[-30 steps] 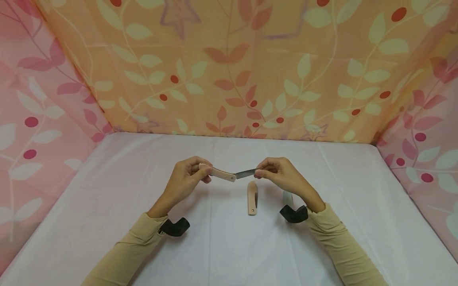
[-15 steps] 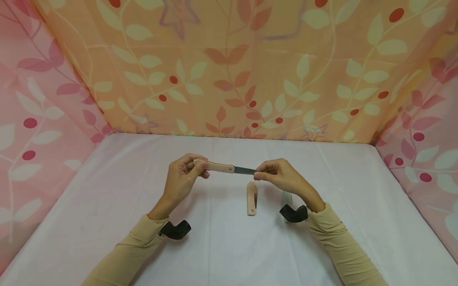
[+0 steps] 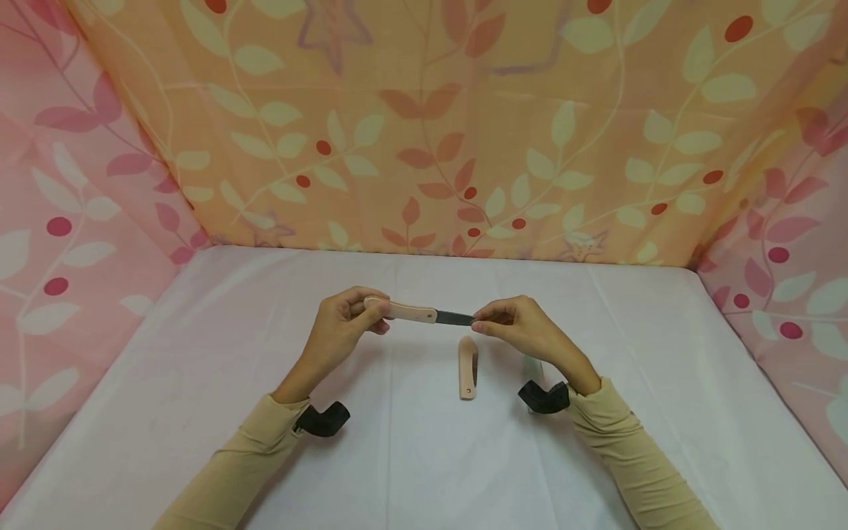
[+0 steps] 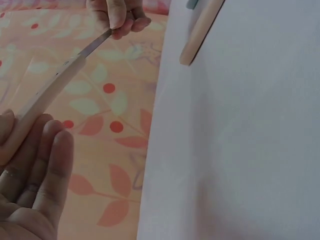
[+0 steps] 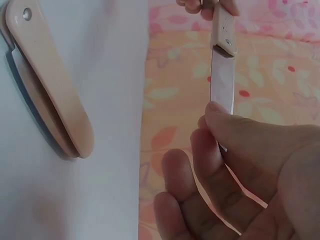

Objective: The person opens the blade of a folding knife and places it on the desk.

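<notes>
Head view | I'm seeing left hand (image 3: 339,324) fingers pinching knife handle (image 3: 414,313) | right hand (image 3: 523,324) fingers pinching blade (image 3: 453,319) | folded knife (image 3: 467,372) lying nearby

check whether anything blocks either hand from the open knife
Nothing visible does: the left hand holds the open knife by its handle, and the right hand pinches its blade. The folded knife lies apart on the white cloth, out of the way.
</notes>
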Demonstrator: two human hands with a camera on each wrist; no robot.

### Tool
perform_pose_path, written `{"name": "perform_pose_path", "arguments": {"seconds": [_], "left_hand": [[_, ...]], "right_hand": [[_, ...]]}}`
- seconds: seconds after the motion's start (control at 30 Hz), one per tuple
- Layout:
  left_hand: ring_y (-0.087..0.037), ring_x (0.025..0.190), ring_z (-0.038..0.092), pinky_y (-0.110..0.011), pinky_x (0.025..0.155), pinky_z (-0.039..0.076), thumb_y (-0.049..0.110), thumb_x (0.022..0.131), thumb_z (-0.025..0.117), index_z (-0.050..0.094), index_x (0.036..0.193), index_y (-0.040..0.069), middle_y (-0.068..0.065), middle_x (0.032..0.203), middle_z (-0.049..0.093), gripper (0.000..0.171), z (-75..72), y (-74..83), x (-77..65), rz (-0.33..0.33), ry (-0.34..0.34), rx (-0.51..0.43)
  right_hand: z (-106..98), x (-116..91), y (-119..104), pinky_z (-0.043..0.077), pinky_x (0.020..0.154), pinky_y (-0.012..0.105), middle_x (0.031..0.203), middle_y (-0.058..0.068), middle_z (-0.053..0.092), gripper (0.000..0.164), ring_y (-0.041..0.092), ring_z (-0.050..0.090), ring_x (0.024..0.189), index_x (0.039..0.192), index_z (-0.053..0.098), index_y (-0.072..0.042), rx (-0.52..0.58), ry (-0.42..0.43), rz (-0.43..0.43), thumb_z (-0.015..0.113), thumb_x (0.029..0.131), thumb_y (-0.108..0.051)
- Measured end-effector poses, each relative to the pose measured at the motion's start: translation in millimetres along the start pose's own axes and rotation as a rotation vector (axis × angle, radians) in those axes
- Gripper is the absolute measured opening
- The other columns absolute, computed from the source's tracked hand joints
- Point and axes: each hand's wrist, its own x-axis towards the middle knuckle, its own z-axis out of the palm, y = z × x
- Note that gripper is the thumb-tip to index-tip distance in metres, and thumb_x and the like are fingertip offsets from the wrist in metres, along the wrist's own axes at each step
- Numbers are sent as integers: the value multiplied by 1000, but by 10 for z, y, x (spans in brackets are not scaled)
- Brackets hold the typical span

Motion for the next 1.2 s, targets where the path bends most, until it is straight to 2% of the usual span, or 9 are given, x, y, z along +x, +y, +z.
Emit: {"name": "perform_pose_path", "arguments": {"seconds": [0.23, 0.37, 0.53, 0.6, 0.7, 0.93, 1.2], "left_hand": [[-28, 77, 72, -28, 74, 59, 18, 96, 66, 67, 112, -1, -24, 98, 73, 25, -46, -38, 27, -62, -25, 80], [-28, 80, 71, -28, 75, 58, 21, 97, 65, 68, 110, 1, -22, 99, 73, 24, -67, -60, 36, -109, -49, 141], [-31, 80, 68, -36, 74, 57, 22, 96, 66, 68, 106, 2, -24, 97, 73, 22, -89, -74, 33, -177, -116, 215], [-29, 78, 67, -39, 75, 57, 23, 96, 67, 69, 106, 3, -22, 96, 73, 22, -90, -75, 34, -203, -145, 238], [-23, 75, 65, -36, 72, 55, 23, 95, 68, 70, 104, 4, -19, 94, 74, 21, -97, -87, 35, -231, -178, 283], [-22, 72, 61, -28, 62, 45, 27, 92, 70, 73, 101, 11, -12, 83, 72, 18, -123, -156, 47, -230, -237, 414], [-16, 55, 52, -27, 51, 40, 32, 92, 70, 74, 102, 15, -9, 72, 61, 20, -153, -240, 40, -226, -282, 506]], "right_hand": [[41, 17, 14, 54, 82, 33, 103, 7, 75, 23, 17, 68, 91, 109, 74, -8, -1, 10, -11, 69, 94, -24], [65, 34, 36, 54, 80, 32, 103, 7, 74, 21, 17, 68, 89, 109, 74, -9, -23, 33, -5, 68, 95, -23], [106, 62, 76, 53, 76, 29, 102, 10, 74, 21, 23, 69, 86, 109, 73, -7, -33, 61, 3, 66, 96, -21], [123, 74, 92, 52, 75, 28, 100, 13, 74, 21, 26, 69, 85, 110, 72, -5, -29, 77, -3, 65, 96, -20], [159, 95, 118, 52, 74, 28, 98, 16, 74, 21, 28, 70, 85, 110, 72, -4, -11, 107, -15, 65, 96, -18], [248, 131, 180, 52, 73, 27, 100, 14, 74, 21, 25, 72, 84, 111, 72, -4, 17, 167, -10, 67, 96, -18], [311, 218, 225, 50, 71, 25, 98, 12, 74, 22, 20, 70, 81, 112, 72, -4, 27, 185, 14, 67, 95, -17]]}}
